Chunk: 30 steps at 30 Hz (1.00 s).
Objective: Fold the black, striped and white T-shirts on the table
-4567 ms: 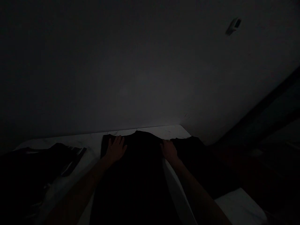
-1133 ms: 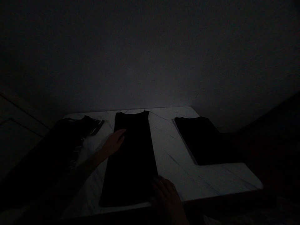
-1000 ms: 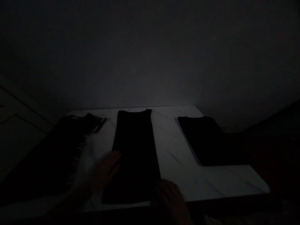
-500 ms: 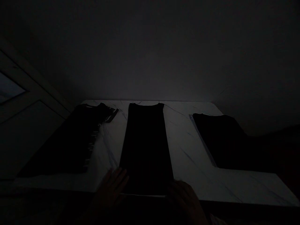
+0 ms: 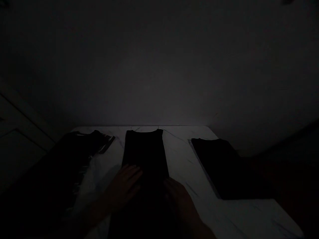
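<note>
In the dim head view a black folded shirt (image 5: 147,151) lies lengthwise on a white marble-patterned table (image 5: 179,159), its neckline at the far end. My left hand (image 5: 127,184) rests on the shirt's left edge, fingers stretched out and slightly spread. Along the right edge, my right hand (image 5: 178,194) touches the cloth with its fingers extended. Neither hand grips anything that I can see. The near end of the shirt is lost in darkness.
To the left lies a dark shirt (image 5: 62,166) with pale marks along its side and a striped sleeve edge. A stack of dark folded clothes (image 5: 219,169) sits on the right. Behind the table rises a plain wall (image 5: 149,73).
Both hands have moved from the shirt's near corners farther up along its sides. The camera view has tilted up, so the table sits lower in the picture.
</note>
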Tool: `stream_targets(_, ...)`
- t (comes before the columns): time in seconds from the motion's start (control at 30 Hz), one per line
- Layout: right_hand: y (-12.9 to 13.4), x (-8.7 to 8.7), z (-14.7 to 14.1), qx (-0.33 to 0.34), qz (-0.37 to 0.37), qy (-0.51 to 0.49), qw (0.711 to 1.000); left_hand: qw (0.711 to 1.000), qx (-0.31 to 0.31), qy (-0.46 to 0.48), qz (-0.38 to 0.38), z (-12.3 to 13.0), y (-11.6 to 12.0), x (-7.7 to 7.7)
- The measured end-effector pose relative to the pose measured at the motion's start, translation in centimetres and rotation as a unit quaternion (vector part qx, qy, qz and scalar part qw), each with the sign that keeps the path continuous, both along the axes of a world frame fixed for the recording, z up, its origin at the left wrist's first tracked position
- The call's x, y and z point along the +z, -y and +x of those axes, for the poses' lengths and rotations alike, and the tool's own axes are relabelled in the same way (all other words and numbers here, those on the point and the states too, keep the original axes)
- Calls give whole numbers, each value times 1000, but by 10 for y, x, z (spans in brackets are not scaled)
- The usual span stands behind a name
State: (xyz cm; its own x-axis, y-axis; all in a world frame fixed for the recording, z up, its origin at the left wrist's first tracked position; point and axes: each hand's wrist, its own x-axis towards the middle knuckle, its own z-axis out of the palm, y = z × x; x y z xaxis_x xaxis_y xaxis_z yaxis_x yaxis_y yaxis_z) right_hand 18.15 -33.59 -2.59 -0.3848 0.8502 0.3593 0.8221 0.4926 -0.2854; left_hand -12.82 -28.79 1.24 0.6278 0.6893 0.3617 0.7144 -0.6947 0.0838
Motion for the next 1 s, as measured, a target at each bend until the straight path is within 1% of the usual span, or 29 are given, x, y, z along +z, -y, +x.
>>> stream_targets(0.03,-23,9,-5,-12,-22,7,1000,1000,5,19,-12,11,-31,7)
stream_targets(0.1,-69,27,-11,-32,-62,15,997,997,23,43,-52,31,-92,17)
stream_targets(0.17,-110,42,-17,-53,-96,20,994,992,61,33,-101,51,-146,21)
stream_targets(0.2,-127,47,-20,-61,-106,22,992,988,86,19,-124,60,-170,22)
stream_targets(0.27,-154,51,-29,-70,-114,29,991,980,123,-6,-155,78,-210,20)
stream_targets(0.37,-183,43,-46,-69,-109,44,991,976,134,-18,-169,108,-254,13)
stream_targets(0.47,-202,24,-59,-90,-102,53,989,974,139,-21,-177,143,-285,8)
stream_targets(0.57,-211,4,-64,-117,-112,50,986,968,161,-28,-189,171,-310,4)
stream_targets(0.63,-212,-8,-65,-117,-121,39,985,961,184,-39,-202,184,-322,2)
stream_targets(0.7,-210,-16,-65,-114,-123,24,986,953,206,-53,-216,190,-332,-2)
stream_targets(0.77,-209,-19,-65,-115,-125,11,985,946,223,-63,-227,193,-339,-5)
stream_targets(0.87,-208,-18,-65,-115,-138,2,984,937,237,-80,-243,195,-348,-11)
stream_targets(1.0,-207,-12,-63,-108,-142,-4,984,926,227,-107,-282,197,-360,-14)
